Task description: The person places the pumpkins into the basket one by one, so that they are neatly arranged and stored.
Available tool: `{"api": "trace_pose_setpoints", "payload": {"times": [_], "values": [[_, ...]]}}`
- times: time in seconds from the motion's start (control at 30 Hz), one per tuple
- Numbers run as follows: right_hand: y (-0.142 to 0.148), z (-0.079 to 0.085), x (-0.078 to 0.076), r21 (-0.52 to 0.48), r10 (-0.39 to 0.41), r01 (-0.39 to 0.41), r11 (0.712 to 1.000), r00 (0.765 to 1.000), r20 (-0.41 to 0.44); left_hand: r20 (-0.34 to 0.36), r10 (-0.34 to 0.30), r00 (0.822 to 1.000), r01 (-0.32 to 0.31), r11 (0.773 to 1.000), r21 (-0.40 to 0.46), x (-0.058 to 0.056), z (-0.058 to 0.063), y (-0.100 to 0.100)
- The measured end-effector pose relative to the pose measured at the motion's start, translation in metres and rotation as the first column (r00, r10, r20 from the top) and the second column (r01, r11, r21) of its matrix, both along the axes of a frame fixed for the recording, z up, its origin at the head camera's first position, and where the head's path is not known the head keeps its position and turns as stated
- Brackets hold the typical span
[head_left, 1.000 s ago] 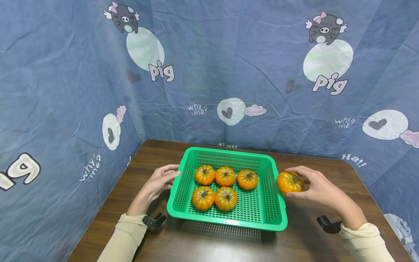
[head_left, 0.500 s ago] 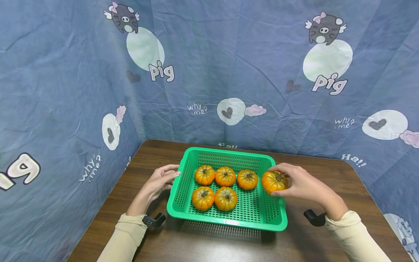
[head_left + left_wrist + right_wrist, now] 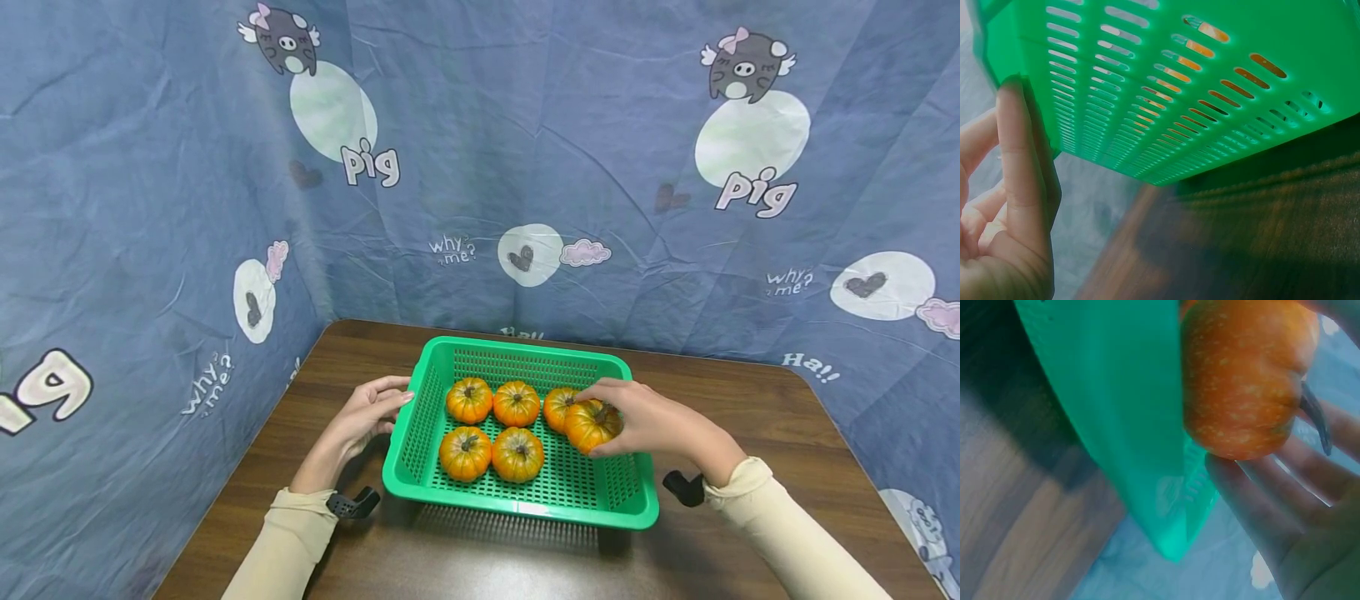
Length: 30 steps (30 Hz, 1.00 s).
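Several small orange pumpkins lie in a green plastic basket (image 3: 517, 510), two in its front row and three in its back row. Between thumb and fingers, my right hand (image 3: 656, 421) grips another pumpkin (image 3: 591, 427) over the basket's right part. In the head view this pumpkin partly covers the back-right pumpkin (image 3: 557, 408). The right wrist view shows the held pumpkin (image 3: 1241, 381) close up, its dark stem towards the palm. At the basket's left side my left hand (image 3: 367, 417) holds the rim, with the thumb on it; the left wrist view shows fingers (image 3: 1019, 162) against the basket's wall.
The basket stands on a brown wooden table (image 3: 315, 392). A blue cloth (image 3: 465, 183) printed with pigs and words hangs behind the table and along its left. A black wrist mount (image 3: 354, 503) sits on the left wrist, another (image 3: 684, 488) on the right.
My right hand has carried its pumpkin leftwards, from just outside the basket's right rim to over its inside, beside the back-right pumpkin. The left hand and basket stay in place.
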State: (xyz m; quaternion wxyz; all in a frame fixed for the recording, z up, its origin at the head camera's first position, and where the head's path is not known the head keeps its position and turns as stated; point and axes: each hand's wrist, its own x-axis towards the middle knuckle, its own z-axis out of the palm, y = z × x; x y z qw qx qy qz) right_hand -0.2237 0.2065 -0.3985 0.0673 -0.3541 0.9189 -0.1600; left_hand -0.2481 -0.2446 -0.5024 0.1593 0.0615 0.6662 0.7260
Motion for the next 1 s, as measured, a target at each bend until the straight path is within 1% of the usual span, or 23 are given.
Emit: {"api": "trace_pose_setpoints", "payload": {"times": [0.1, 0.27, 0.5, 0.67, 0.83, 0.9, 1.0], "values": [[-0.009, 0.0, -0.003, 0.034, 0.03, -0.031, 0.999, 0.999, 0.023, 0.001, 0.001, 1.0, -0.001, 1.0, 0.001, 0.0, 0.0, 0.0], [-0.022, 0.0, -0.007, 0.101, 0.072, -0.075, 0.992, 0.997, 0.03, 0.002, -0.005, 1.0, 0.005, 1.0, 0.015, 0.0, 0.0, 0.001], [-0.036, -0.001, -0.01, 0.192, 0.066, -0.076, 0.979, 0.996, 0.058, -0.001, -0.01, 1.0, 0.01, 1.0, 0.02, -0.001, 0.001, 0.0], [-0.046, -0.002, -0.01, 0.273, 0.068, -0.086, 0.958, 0.995, 0.074, -0.005, -0.016, 1.0, 0.016, 1.0, 0.012, -0.001, 0.001, -0.001], [-0.058, -0.005, -0.01, 0.32, 0.071, -0.095, 0.943, 0.994, 0.088, -0.009, -0.019, 1.0, 0.019, 1.0, 0.014, 0.0, 0.0, -0.002], [-0.062, -0.007, -0.009, 0.347, 0.072, -0.101, 0.932, 0.993, 0.097, -0.009, -0.017, 1.0, 0.018, 1.0, 0.015, 0.0, 0.0, -0.001], [-0.069, -0.01, -0.007, 0.409, 0.068, -0.106, 0.906, 0.992, 0.106, -0.007, -0.013, 1.0, 0.013, 1.0, 0.011, 0.0, 0.0, -0.001]]}}
